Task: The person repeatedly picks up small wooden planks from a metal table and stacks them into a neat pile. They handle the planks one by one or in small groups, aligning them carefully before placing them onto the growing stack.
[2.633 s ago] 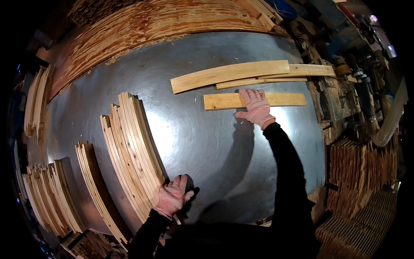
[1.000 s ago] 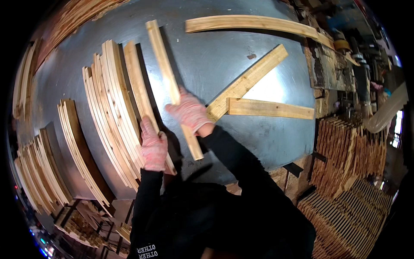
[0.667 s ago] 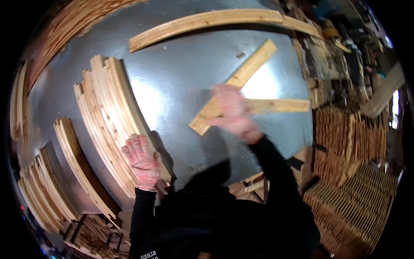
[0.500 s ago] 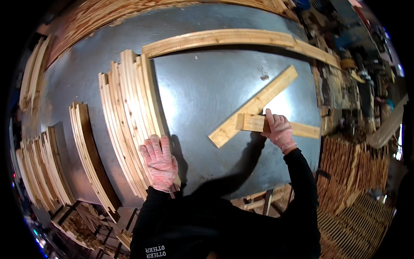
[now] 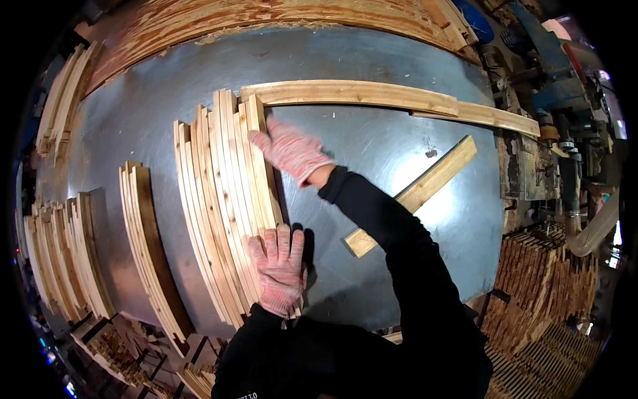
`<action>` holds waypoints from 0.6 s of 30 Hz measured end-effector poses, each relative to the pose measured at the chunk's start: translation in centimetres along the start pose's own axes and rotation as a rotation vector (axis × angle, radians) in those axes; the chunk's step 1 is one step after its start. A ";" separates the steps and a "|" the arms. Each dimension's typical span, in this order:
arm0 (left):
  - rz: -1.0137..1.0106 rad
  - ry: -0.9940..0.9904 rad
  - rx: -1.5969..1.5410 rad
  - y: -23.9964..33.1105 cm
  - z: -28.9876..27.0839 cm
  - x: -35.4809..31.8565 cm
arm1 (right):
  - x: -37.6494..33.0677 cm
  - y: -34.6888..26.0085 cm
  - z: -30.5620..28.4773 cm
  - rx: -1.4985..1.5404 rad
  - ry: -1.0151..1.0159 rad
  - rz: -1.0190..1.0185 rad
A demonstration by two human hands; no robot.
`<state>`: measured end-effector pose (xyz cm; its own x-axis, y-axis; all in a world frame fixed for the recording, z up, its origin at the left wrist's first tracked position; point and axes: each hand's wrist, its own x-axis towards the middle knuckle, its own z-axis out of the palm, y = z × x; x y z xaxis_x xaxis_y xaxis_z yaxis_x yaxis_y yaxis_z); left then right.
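Observation:
A row of several wooden slats (image 5: pixel 222 199) lies side by side on the grey metal table (image 5: pixel 372 146). My left hand (image 5: pixel 279 269), in a pink knit glove, rests flat with fingers spread on the near end of the slats. My right hand (image 5: pixel 289 149), gloved the same, lies flat against the far end of the rightmost slat (image 5: pixel 260 156). Neither hand grips anything. A single slat (image 5: pixel 415 194) lies diagonally on the table to the right of my right arm.
Two long slats (image 5: pixel 372 94) lie across the far side of the table. More slat groups (image 5: pixel 149 246) sit at the left and left edge (image 5: pixel 63 266). Stacked wood (image 5: pixel 545 279) stands off the table's right; a machine (image 5: pixel 551 73) is far right.
My right hand left the slats at the right and swung back with one, now laid against the row's right side. The left hand stayed on the row's near end.

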<state>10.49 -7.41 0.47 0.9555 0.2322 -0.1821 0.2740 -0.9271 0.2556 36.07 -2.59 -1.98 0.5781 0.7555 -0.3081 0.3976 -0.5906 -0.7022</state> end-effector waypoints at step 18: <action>-0.093 0.061 0.207 -0.7 4.3 -0.2 | -17.7 19.3 -18.0 -0.671 -0.109 -0.126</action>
<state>9.62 -8.09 -3.79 0.9336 0.3313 -0.1362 0.3392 -0.9399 0.0390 46.34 -32.52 1.46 0.4374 0.8336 -0.3373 0.8324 -0.5173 -0.1989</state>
